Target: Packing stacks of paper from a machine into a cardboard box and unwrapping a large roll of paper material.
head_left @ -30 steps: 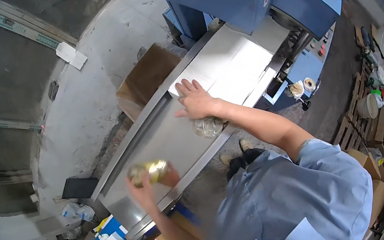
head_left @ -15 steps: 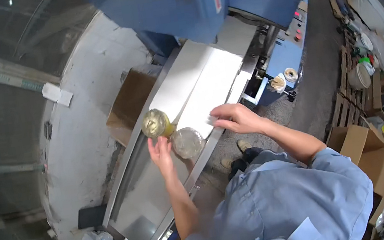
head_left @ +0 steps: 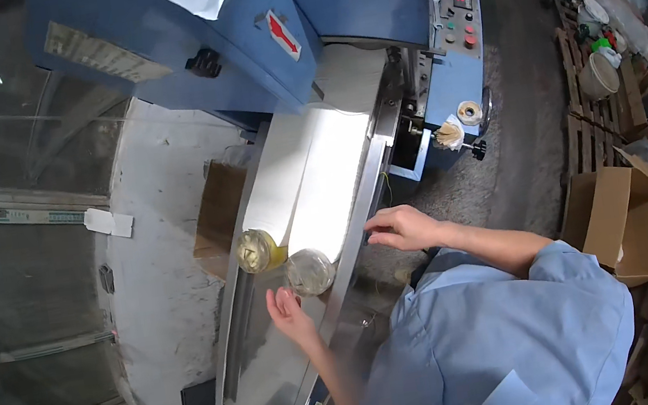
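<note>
Two round glass jars stand on the near end of two white strips of sheet material on a metal-sided conveyor. The left one is a jar with yellow contents. Close beside it is a clear glass jar that looks colourless. My left hand is just below the clear jar, palm partly up and fingers apart, holding nothing. On the other side, my right hand hovers by the conveyor's right rail, thumb and fingers parted, with nothing in it.
A blue machine spans the conveyor's far end; its control panel is at the right. Left of the conveyor sits a cardboard box. A tape roll lies on the machine's ledge. Cartons and a pallet stand at the right.
The whole view has shifted. My left hand has drawn back slightly from the jars, and my right hand has moved off the white strip's edge to the right. The jars remain on the strips.
</note>
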{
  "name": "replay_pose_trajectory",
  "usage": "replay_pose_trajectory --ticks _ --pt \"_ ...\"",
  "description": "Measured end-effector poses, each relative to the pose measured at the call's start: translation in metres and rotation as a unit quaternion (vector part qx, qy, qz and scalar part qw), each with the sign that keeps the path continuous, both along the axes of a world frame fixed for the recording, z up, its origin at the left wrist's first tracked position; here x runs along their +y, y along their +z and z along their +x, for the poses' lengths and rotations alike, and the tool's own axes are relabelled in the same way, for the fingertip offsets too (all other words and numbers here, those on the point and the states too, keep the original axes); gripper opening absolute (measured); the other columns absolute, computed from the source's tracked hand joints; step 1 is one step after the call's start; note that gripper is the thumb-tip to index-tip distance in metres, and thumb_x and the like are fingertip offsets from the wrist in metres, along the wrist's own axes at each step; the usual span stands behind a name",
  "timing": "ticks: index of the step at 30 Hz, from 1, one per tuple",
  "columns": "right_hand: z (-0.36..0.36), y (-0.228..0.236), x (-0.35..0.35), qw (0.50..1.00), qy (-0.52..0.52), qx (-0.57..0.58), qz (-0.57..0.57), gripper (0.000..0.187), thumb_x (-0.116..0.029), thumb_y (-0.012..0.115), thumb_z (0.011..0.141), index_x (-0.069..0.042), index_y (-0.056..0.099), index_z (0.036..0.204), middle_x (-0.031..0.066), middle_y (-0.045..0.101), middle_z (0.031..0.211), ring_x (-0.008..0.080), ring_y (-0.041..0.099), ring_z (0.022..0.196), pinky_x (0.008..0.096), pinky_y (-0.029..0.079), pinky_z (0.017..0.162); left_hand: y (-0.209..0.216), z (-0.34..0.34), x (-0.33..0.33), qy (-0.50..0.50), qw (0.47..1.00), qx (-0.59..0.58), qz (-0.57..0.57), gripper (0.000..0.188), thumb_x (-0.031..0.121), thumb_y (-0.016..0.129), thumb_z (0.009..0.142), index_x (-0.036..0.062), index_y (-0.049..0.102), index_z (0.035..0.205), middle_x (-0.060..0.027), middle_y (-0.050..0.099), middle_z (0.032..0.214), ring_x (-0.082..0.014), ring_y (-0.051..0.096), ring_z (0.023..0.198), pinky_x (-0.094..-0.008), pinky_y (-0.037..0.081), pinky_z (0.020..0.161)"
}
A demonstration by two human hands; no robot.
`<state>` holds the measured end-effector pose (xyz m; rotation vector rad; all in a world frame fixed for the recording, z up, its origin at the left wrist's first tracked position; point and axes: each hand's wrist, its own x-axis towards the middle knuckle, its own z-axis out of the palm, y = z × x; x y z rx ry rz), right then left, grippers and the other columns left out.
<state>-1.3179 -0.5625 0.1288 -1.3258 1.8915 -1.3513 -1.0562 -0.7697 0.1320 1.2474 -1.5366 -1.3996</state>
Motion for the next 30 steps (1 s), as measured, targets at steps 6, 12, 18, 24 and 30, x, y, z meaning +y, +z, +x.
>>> replay_pose_trajectory --ticks 6,12,18,24,30 --pt "0.015 -0.009 -0.009 0.995 0.083 -0.059 -0.004 0.031 -0.032 0.062 0.091 -0.006 0.065 0.108 0.0146 0.065 0.088 0.0334 0.063 0.083 0.0433 0.049 0.072 0.013 -0.014 0.046 0.017 0.998 -0.032 -0.058 0.053 0.010 0.062 0.094 -0.0058 0.039 0.139 -0.0221 0.053 0.128 -0.0231 0.054 0.116 -0.0313 0.045 0.097" --pt "0.010 -0.024 -0.015 0.994 0.090 -0.037 -0.042 0.026 -0.023 0.068 0.088 -0.003 0.065 0.104 0.0125 0.064 0.085 0.0306 0.064 0.077 0.0387 0.052 0.068 0.016 -0.011 0.070 -0.017 0.986 -0.136 -0.093 0.059 0.013 0.066 0.092 -0.0050 0.037 0.141 -0.0188 0.052 0.130 -0.0217 0.052 0.116 -0.0336 0.043 0.099" --pt "-0.006 0.024 -0.041 0.992 0.046 0.097 -0.062 0.046 -0.021 0.072 0.080 -0.004 0.057 0.120 0.0180 0.055 0.115 0.0373 0.054 0.110 0.0464 0.044 0.095 0.045 -0.066 0.065 -0.079 0.908 -0.303 -0.279 0.083 0.026 0.079 0.078 -0.0035 0.036 0.142 -0.0265 0.040 0.142 -0.0395 0.040 0.132 -0.0431 0.034 0.109" --pt "0.018 0.014 -0.082 0.960 0.064 0.261 -0.082 0.058 -0.028 0.073 0.078 -0.002 0.053 0.126 0.0206 0.049 0.132 0.0382 0.039 0.133 0.0548 0.028 0.112 0.030 -0.077 0.053 -0.058 0.872 -0.337 -0.350 0.084 0.030 0.081 0.072 0.0019 0.041 0.141 -0.0265 0.040 0.140 -0.0457 0.042 0.126 -0.0512 0.035 0.105" --pt "0.019 0.015 -0.081 0.960 0.077 0.268 -0.034 0.055 -0.030 0.071 0.079 -0.002 0.054 0.122 0.0197 0.047 0.134 0.0378 0.038 0.134 0.0557 0.027 0.112 0.037 -0.028 0.042 -0.068 0.884 -0.334 -0.319 0.080 0.029 0.082 0.070 0.0041 0.046 0.137 -0.0249 0.043 0.138 -0.0441 0.044 0.125 -0.0505 0.036 0.105"
